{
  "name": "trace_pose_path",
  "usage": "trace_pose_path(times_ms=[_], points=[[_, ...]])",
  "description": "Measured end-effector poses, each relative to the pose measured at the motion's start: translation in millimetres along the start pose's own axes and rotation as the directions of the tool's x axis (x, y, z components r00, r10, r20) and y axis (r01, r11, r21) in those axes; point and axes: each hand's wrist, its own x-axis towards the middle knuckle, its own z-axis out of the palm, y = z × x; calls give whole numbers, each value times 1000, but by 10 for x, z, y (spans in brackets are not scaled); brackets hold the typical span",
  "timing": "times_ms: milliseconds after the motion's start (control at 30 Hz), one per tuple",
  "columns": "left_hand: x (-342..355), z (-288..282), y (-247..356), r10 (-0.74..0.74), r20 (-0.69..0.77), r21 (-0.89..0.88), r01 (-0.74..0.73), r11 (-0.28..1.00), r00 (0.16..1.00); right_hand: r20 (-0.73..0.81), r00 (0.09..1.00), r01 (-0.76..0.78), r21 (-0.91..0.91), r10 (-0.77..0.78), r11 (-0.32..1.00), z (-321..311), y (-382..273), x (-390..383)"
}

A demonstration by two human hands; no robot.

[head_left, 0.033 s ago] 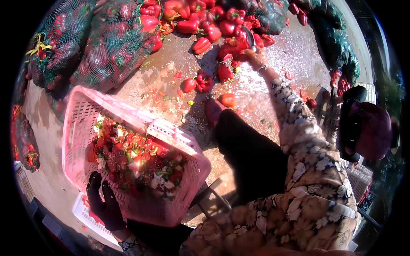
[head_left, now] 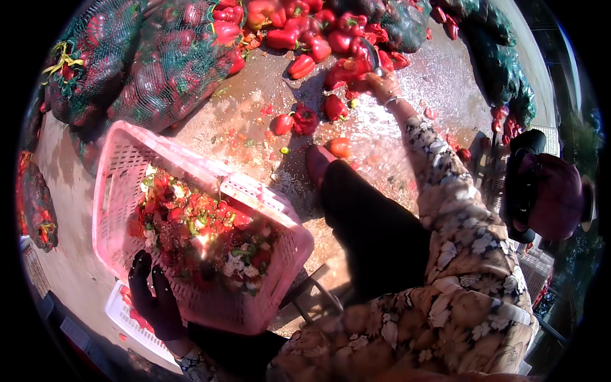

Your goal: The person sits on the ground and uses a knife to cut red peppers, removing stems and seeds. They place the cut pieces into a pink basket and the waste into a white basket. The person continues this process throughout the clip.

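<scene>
My left hand [head_left: 154,299], in a dark glove, rests against the near left rim of a pink plastic basket [head_left: 299,245]. Its fingers are apart and stretched out. Inside the basket lie red pepper pieces, green stems and pale seed cores [head_left: 197,219]. My bare right hand [head_left: 382,88] reaches far ahead, closed on a tool with a dark, curved metal end [head_left: 372,56]. That tool's end touches torn red pepper [head_left: 347,71] at the near edge of a pile of red peppers [head_left: 318,48]. The handle is hidden in my fingers.
Green mesh sacks of peppers [head_left: 165,83] stand at the far left, and more sacks [head_left: 490,57] at the far right. Loose peppers [head_left: 304,119] lie on the wet floor. A white crate [head_left: 137,325] sits beside the basket. Another person [head_left: 554,197] is at the right.
</scene>
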Motion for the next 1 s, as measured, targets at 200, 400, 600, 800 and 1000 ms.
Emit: trace_pose_path(times_ms=[200,400,600,800,1000], points=[[-396,-113,-152,21,-70,-213,-36,976,997,151,981,-101,-143,123,984,252,-1442,-902],[-529,-38,-101,81,-31,-363,-87,928,996,392,920,-6,-33,19,999,605,-2529,-1847],[-602,-44,308,-127,272,-941,291,174,954,639,755,96,118,-149,988,1354,-3442,-3006],[-883,-82,192,-200,249,-968,248,-32,948,760,594,132,235,-266,963,2139,-3611,-4082],[-1579,-362,-29,-341,152,-960,221,173,928,845,251,404,351,-472,844,2565,-3411,-4292]])
